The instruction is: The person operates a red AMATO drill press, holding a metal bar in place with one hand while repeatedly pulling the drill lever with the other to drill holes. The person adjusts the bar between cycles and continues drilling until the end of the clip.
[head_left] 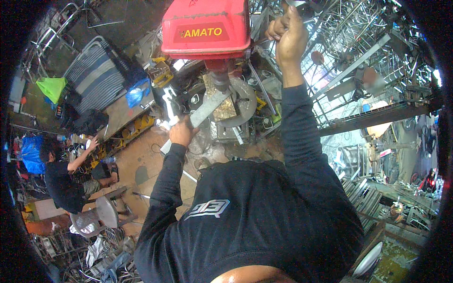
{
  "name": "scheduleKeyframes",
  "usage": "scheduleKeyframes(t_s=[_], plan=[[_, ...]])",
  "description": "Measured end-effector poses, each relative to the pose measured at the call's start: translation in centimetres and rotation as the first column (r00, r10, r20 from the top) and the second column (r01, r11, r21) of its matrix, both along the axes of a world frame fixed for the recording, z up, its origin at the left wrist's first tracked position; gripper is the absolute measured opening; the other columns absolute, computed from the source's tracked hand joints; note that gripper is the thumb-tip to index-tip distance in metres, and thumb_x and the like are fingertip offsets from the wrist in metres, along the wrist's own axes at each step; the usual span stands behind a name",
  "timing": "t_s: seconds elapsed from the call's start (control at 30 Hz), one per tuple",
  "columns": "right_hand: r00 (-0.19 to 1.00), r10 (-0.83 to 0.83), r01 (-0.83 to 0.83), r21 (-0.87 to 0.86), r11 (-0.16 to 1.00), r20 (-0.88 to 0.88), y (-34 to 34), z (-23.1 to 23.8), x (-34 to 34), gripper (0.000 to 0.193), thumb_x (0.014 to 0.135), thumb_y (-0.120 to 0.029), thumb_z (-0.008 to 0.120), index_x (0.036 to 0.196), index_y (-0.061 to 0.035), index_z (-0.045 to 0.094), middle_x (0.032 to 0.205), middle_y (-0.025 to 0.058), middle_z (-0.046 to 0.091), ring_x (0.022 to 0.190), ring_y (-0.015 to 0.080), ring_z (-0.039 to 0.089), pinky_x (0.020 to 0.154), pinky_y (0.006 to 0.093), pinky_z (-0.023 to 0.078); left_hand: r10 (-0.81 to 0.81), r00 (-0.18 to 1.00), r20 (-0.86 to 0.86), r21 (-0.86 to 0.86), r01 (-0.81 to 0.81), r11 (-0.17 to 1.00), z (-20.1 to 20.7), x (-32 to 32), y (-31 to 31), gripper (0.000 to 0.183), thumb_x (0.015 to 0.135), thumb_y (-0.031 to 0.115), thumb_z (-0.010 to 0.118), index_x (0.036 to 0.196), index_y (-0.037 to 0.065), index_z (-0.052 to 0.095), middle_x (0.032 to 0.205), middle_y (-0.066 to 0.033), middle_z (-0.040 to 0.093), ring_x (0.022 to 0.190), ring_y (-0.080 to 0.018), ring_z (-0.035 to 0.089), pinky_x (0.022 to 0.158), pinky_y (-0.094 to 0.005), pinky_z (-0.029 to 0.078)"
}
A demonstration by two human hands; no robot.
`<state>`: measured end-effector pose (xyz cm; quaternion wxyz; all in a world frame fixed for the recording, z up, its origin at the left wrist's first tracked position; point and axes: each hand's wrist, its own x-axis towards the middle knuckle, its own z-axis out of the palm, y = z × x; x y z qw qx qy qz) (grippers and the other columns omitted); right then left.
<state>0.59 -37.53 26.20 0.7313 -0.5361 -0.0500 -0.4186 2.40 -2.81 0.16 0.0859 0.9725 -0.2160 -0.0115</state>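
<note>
Flat bar (207,109) – dull grey metal, drill press head (206,26) – glossy red painted casing, round drill table (246,101) – worn bare steel, black sleeves (302,141) – matt cloth

Daylight comes in from beyond my right hand (289,35), washing the metal racks (358,61) there pale and glary. Below my left hand (181,132) my dark sweatshirt (255,221) sits in dim shade. The fisheye bends edges toward a black rim, and far corners go soft and noisy.
</note>
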Motion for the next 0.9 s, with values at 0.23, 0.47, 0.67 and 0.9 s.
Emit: scheduleKeyframes(t_s=[0.23,0.47,0.67,0.9], plan=[[1.000,-0.027,0.027,-0.039,0.999,0.002,0.4,-0.1,-0.7,0.053,0.101,-0.046,0.048,0.062,-0.0165,0.029,0.055,-0.0027,0.022,0.049,0.0127,0.032,0.052,0.0322,0.033,-0.033,0.999,-0.014,0.051,0.034,0.998,-0.6,0.8,0.4,0.055,0.073,0.048,0.082,0.112,0.014,0.062,0.085,-0.0156,0.072,0.077,-0.0366,0.072,0.068,-0.0499,0.055],[0.998,-0.067,0.068,-0.077,0.995,0.017,0.6,-0.3,-0.9,0.054,0.102,-0.046,0.046,0.060,-0.0157,0.029,0.053,-0.0014,0.024,0.047,0.0139,0.034,0.052,0.0326,0.036,-0.036,0.999,0.013,0.045,0.036,0.998,-0.5,0.8,0.5,0.057,0.074,0.048,0.081,0.115,0.014,0.062,0.085,-0.0163,0.071,0.077,-0.0371,0.071,0.068,-0.0499,0.054],[0.996,-0.084,0.087,-0.095,0.992,0.035,0.4,-0.6,-0.8,0.057,0.102,-0.047,0.046,0.058,-0.0155,0.028,0.053,-0.0011,0.023,0.047,0.0145,0.034,0.051,0.0333,0.036,-0.073,0.996,0.047,0.032,0.072,0.997,-0.3,0.9,0.5,0.055,0.075,0.047,0.082,0.114,0.015,0.063,0.085,-0.0163,0.071,0.079,-0.0374,0.071,0.068,-0.0498,0.054],[0.996,-0.080,0.082,-0.078,0.994,0.030,0.8,-0.6,-1.2,0.058,0.103,-0.048,0.043,0.058,-0.0146,0.027,0.053,-0.0003,0.024,0.047,0.0149,0.034,0.051,0.0339,0.036,-0.027,1.000,-0.005,0.061,0.027,0.998,-0.6,1.1,0.4,0.058,0.074,0.051,0.081,0.114,0.014,0.063,0.086,-0.0160,0.072,0.080,-0.0371,0.071,0.069,-0.0499,0.054]])
